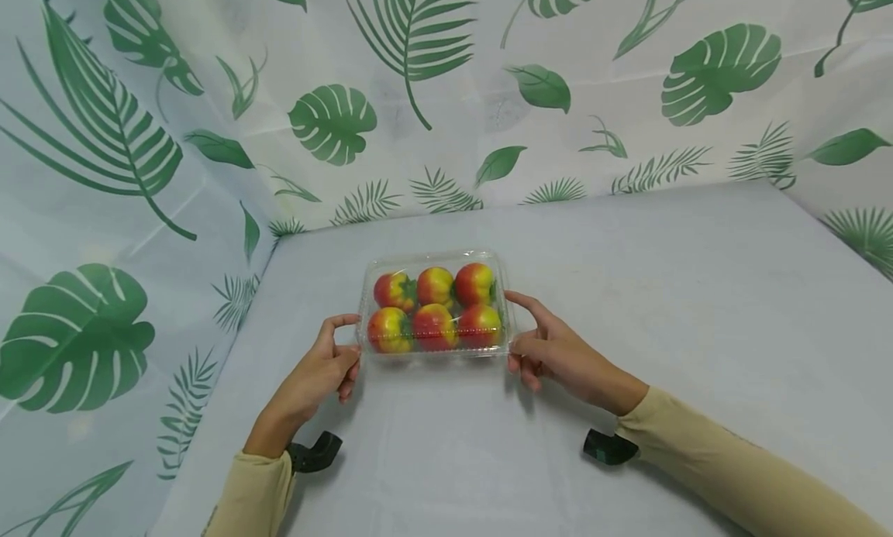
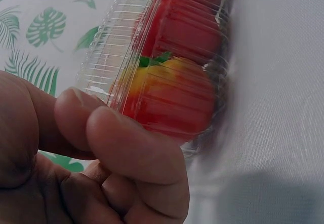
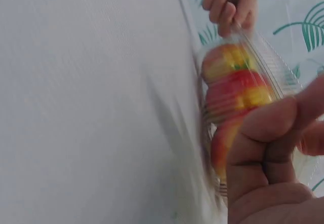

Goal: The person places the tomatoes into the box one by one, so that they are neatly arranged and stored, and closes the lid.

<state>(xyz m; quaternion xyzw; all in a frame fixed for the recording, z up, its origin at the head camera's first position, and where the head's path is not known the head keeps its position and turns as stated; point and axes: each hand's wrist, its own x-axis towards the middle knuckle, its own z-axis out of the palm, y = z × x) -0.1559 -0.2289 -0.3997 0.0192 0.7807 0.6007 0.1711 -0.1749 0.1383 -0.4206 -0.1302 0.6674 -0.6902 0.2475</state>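
Observation:
A clear plastic clamshell box (image 1: 436,354) holds two rows of round red-and-yellow fruits (image 1: 436,326) with bits of green leaf, close over the table in the head view. My left hand (image 1: 315,378) pinches its near left corner at the rim, index finger reaching along the left side. On the opposite side, my right hand (image 1: 567,360) grips the near right corner, its index finger against the right wall. The left wrist view has thumb and fingertips (image 2: 134,138) at the box's ridged edge. Both hands and the box (image 3: 263,57) appear in the right wrist view.
A pale grey cloth covers the table (image 1: 670,289). Behind and to the left hangs a white curtain (image 1: 446,149) printed with green leaves, meeting the table's back edge. Dark wrist-camera mounts (image 1: 317,452) sit below both wrists, near beige sleeves (image 1: 725,459).

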